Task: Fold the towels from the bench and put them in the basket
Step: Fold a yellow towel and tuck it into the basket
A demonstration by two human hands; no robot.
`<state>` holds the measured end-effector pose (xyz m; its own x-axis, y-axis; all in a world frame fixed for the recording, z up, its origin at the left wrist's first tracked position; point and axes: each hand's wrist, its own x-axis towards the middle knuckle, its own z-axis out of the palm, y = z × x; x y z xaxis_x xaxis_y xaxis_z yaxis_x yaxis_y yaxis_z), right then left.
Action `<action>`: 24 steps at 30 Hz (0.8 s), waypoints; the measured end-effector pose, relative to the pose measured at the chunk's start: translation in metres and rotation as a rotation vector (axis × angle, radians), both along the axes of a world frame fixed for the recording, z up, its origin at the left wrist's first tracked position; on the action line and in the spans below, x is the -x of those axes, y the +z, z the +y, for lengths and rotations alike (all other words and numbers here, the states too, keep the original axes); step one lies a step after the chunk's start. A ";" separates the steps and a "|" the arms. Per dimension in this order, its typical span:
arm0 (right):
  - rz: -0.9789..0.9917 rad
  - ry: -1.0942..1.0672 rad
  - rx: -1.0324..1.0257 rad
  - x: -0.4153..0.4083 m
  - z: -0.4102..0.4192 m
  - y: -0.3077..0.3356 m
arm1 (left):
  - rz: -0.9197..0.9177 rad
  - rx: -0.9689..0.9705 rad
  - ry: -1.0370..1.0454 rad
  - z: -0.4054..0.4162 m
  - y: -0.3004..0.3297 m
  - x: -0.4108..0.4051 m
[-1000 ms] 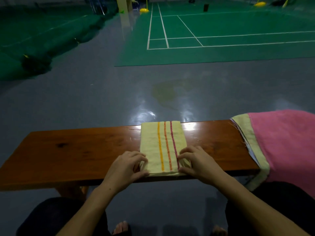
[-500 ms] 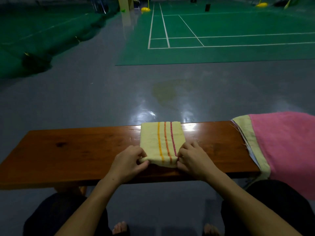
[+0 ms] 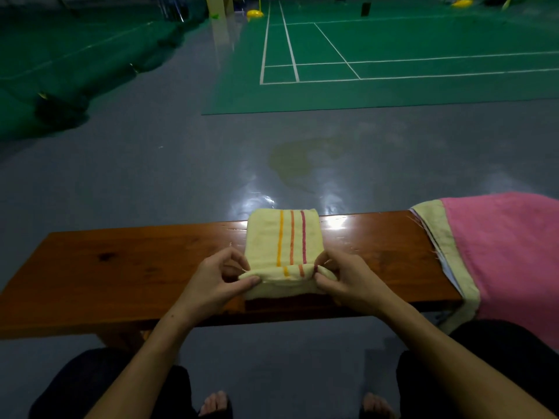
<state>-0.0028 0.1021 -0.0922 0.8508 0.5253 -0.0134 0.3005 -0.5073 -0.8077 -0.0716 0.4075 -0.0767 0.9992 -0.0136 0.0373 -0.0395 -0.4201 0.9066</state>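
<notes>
At lower centre of the frame, the left hand (image 3: 216, 279) and right hand (image 3: 348, 278) each pinch a near corner of the yellow striped towel (image 3: 282, 240), thumbs and fingers curled round the raised near edge. It lies across the bench (image 3: 136, 267). Soft, light and limp, it should be held at the corners to prevent sagging. At right, a pink towel (image 3: 508, 252) drapes over the bench end. No basket is visible.

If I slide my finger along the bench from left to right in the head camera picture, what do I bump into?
Bare bench → left hand → striped yellow towel → right hand → pink towel hanging over the right end.
</notes>
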 end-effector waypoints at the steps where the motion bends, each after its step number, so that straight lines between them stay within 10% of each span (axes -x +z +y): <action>1: 0.045 -0.008 -0.035 0.000 -0.001 0.002 | 0.010 0.022 -0.003 0.000 0.001 0.000; 12: 0.391 -0.122 -0.214 0.004 -0.007 0.018 | 0.358 0.305 -0.174 -0.002 0.017 0.009; 24: 0.553 -0.021 -0.366 -0.003 -0.013 0.033 | 0.149 0.256 0.007 -0.014 0.011 -0.023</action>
